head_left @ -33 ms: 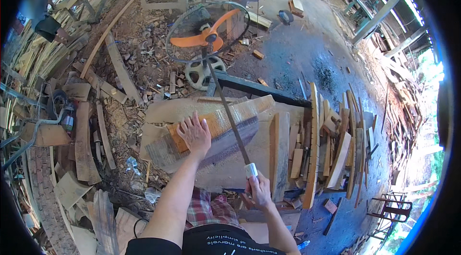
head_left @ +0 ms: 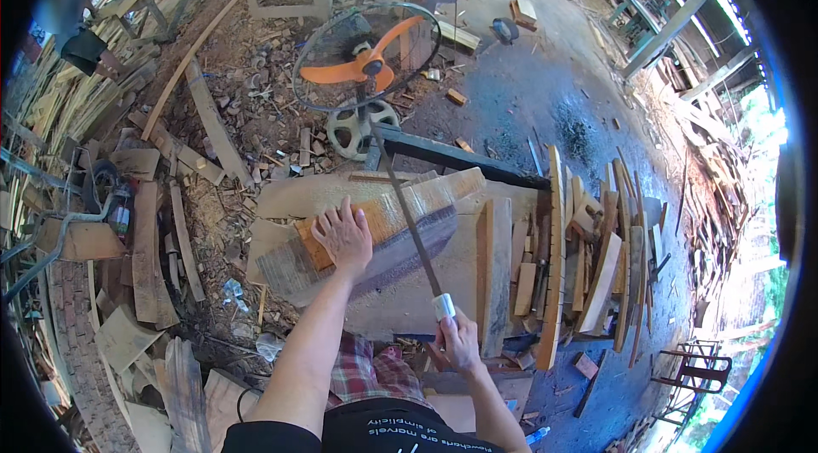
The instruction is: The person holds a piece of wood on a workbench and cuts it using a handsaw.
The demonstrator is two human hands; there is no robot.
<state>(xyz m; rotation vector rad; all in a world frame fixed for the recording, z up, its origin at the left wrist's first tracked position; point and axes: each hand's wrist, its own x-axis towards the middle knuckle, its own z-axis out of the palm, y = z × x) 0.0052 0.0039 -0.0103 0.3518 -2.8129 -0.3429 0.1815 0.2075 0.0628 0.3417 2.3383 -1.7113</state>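
Note:
My left hand (head_left: 342,240) lies with spread fingers on an orange-brown board (head_left: 308,242), pressing it over a greyish, weathered board (head_left: 287,272). My right hand (head_left: 457,338) grips the white handle (head_left: 443,306) of a long, thin, dark blade (head_left: 417,236), which runs diagonally away from me across the board, right of my left hand. Whether the blade has teeth is too small to tell. Both boards rest on a dusty, pale work surface (head_left: 271,184).
An orange-bladed fan (head_left: 372,66) stands ahead. Stacked strips and offcuts (head_left: 554,282) lie right. Scrap wood (head_left: 149,253) and a metal frame with a wheel (head_left: 102,180) are left. A chair (head_left: 699,365) stands far right. Another person's leg (head_left: 106,61) shows upper left.
The blade and my right hand have shifted very slightly toward me and to the left. My left hand stays on the board.

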